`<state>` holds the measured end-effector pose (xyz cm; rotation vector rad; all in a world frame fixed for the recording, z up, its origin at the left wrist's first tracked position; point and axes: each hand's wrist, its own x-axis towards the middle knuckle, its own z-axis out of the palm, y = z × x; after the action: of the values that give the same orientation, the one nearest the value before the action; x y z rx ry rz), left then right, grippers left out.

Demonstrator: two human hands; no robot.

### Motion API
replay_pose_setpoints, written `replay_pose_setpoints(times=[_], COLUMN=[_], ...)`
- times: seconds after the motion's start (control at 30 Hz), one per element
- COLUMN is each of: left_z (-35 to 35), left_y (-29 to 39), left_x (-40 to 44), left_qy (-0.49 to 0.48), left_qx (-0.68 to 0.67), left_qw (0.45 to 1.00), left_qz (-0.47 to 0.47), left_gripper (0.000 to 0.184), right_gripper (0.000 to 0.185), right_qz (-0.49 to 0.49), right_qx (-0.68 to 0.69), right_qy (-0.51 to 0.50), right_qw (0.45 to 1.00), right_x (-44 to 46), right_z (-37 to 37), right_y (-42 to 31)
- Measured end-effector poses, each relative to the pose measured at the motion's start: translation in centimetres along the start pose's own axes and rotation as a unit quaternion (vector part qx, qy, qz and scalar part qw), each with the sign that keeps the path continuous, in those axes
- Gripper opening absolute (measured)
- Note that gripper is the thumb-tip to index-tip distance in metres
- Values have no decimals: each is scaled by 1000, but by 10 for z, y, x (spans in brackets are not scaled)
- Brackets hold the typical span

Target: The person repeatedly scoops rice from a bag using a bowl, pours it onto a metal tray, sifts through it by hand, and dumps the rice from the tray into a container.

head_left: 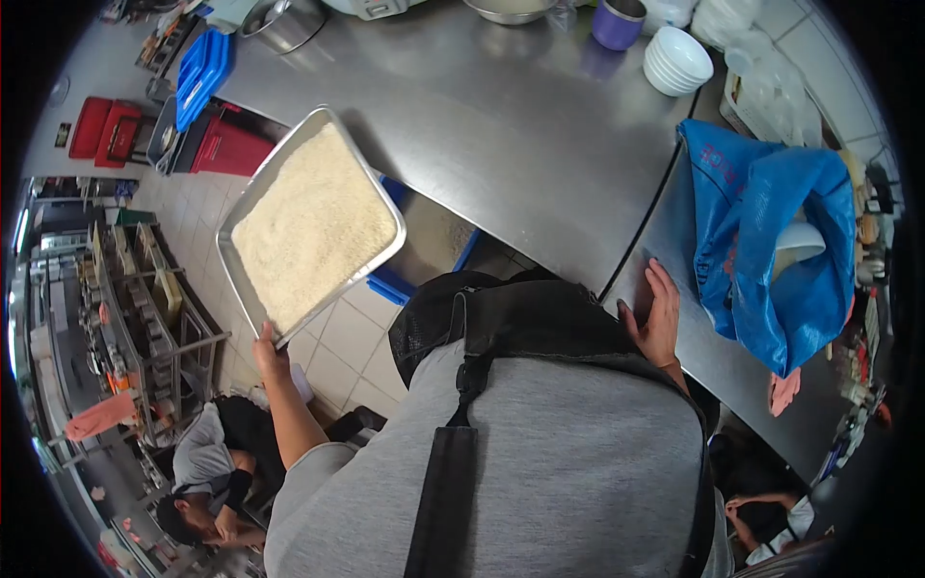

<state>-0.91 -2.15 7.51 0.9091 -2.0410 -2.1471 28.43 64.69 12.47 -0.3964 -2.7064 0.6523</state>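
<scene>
A metal tray [397, 242] filled with pale, rice-like grains [313, 217] is held at its near corner by my left hand [271, 354], fingers closed on the rim. Its far end lies beside the edge of the steel counter [462, 125]. My right hand [659, 323] rests on the counter edge at the right, fingers apart, holding nothing. Right of that hand stands an open blue sack [718, 217] with a white bowl [800, 243] inside. Below the counter, partly hidden by the tray, is a blue-rimmed bin [429, 236] with pale contents.
Stacked white bowls [677, 62] and a purple container [618, 24] stand at the counter's back. Blue lids [203, 77] and a red bin [231, 144] are at the left. One person [207, 462] is low at the left; another person's arms [761, 515] show at lower right.
</scene>
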Motion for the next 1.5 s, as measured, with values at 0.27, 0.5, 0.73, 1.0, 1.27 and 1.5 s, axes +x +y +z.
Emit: replay_pose_setpoints(times=[0.27, 0.5, 0.73, 1.0, 1.27, 1.5], left_z=[-60, -6, 87, 171, 202, 266], left_y=[-5, -49, -64, -46, -4, 25], left_x=[-22, -21, -16, -19, 36, 42], left_qy=[147, 183, 117, 55, -97, -91], left_qx=[34, 147, 100, 295, 600, 748], left_qw=[988, 967, 965, 906, 771, 630], left_qz=[36, 104, 213, 300, 189, 188], left_gripper=[30, 19, 32, 35, 47, 29], right_gripper=[64, 59, 57, 52, 43, 37], right_qz=[-13, -10, -10, 25, 9, 5], right_qx=[-7, -11, -33, -19, -44, -61], right_qy=[-22, -33, -26, 16, 15, 8], right_qw=[1000, 999, 999, 999, 999, 998], right_x=[3, 4, 3, 1, 5, 4], right_z=[3, 3, 5, 6, 8, 7], right_y=[8, 12, 8, 4, 6, 4])
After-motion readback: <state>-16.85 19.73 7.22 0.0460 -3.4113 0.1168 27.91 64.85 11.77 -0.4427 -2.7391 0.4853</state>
